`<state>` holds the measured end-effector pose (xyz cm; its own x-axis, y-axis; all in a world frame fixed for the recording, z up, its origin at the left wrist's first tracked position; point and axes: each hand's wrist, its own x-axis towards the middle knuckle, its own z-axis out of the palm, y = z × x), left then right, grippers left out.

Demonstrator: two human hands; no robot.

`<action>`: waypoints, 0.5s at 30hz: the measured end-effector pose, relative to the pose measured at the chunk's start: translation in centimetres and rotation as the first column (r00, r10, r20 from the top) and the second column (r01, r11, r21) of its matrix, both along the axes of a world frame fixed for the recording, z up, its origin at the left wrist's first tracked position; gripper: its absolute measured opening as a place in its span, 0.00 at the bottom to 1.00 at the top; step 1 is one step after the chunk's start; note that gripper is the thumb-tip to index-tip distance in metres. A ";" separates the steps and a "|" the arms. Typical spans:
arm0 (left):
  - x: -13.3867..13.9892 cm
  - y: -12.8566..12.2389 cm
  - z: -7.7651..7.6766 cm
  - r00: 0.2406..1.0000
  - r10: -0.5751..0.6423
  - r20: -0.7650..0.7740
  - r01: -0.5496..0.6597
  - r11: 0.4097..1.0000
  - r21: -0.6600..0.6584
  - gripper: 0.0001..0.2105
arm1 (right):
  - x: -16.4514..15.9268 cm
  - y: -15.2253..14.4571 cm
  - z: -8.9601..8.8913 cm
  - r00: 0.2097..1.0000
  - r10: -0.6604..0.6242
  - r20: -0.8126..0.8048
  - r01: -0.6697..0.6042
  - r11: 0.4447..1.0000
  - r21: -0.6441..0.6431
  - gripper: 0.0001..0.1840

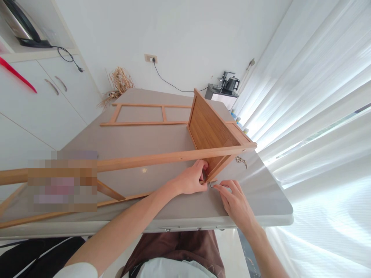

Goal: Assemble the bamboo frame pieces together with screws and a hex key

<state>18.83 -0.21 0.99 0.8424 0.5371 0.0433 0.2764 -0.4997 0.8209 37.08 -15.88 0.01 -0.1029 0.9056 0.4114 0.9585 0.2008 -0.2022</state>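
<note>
A wooden frame [162,156] stands on its side on the grey table, with a broad wooden panel [213,125] fixed upright at its right end. My left hand [191,178] is closed around the frame's lower corner near the panel's front edge. In my right hand [235,199], thumb and fingers pinch a small bent metal hex key [211,186]. Its tip meets the lower corner of the frame, close to my left fingertips. How far it sits in the wood cannot be made out. Small metal screws [241,160] lie in a heap right of the panel.
A second ladder-like wooden frame [139,124] lies flat behind on the table [269,197]. Right of the table hang white curtains [319,116]. Kettles stand on a small cabinet [222,98] and a left shelf. Blurred blocks hide part of the left side.
</note>
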 end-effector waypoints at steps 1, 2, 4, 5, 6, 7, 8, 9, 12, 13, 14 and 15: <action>0.0 0.0 0.0 1.000 -0.001 0.002 0.001 1.000 0.001 0.18 | 0.0 0.0 0.0 1.000 0.002 0.005 -0.002 1.000 0.005 0.19; 0.1 0.0 -0.1 1.000 -0.003 0.004 0.003 1.000 0.002 0.18 | -0.1 0.0 -0.1 1.000 0.003 0.011 -0.003 1.000 0.011 0.19; 0.1 0.1 -0.2 1.000 -0.005 0.009 0.005 1.000 0.003 0.18 | -0.1 0.0 -0.2 1.000 0.010 0.026 -0.010 1.000 0.022 0.20; 0.2 0.1 -0.3 1.000 -0.005 0.010 0.005 1.000 0.004 0.18 | -0.2 0.0 -0.2 0.999 0.013 0.036 -0.014 1.000 0.028 0.21; 0.2 0.1 -0.4 1.000 -0.004 0.011 0.004 1.000 0.004 0.18 | -0.2 0.0 -0.3 0.999 0.018 0.046 -0.019 0.999 0.033 0.21; 0.2 0.1 -0.4 1.000 -0.004 0.011 0.004 1.000 0.004 0.18 | -0.2 0.0 -0.3 0.998 0.022 0.058 -0.025 0.999 0.037 0.22; 0.2 0.1 -0.5 1.000 -0.004 0.009 0.004 1.000 0.004 0.18 | -0.3 0.0 -0.4 0.997 0.027 0.072 -0.030 0.999 0.039 0.23; 0.2 0.1 -0.5 1.000 -0.004 0.007 0.004 1.000 0.004 0.18 | -0.3 0.0 -0.4 0.996 0.033 0.086 -0.036 0.999 0.038 0.23; 0.1 0.1 -0.5 1.000 -0.003 -0.001 0.003 1.000 0.004 0.18 | -0.4 0.1 -0.1 0.990 0.053 0.127 -0.057 0.998 0.027 0.25; 0.0 0.1 -0.5 1.000 -0.002 -0.003 0.002 1.000 0.003 0.18 | -0.4 0.2 0.1 0.988 0.061 0.139 -0.065 0.998 0.021 0.26; 0.0 0.1 -0.5 1.000 -0.001 -0.005 0.001 1.000 0.003 0.18 | -0.4 0.2 0.3 0.986 0.071 0.148 -0.073 0.997 0.013 0.26; 0.0 0.1 -0.5 1.000 -0.001 -0.005 0.001 1.000 0.004 0.18 | -0.3 0.3 0.5 0.985 0.080 0.153 -0.081 0.997 0.005 0.26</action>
<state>18.85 -0.15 0.52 0.8431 0.5362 0.0408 0.2803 -0.5029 0.8176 36.77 -15.59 0.55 -0.2377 0.8874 0.3949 0.9586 0.2800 -0.0521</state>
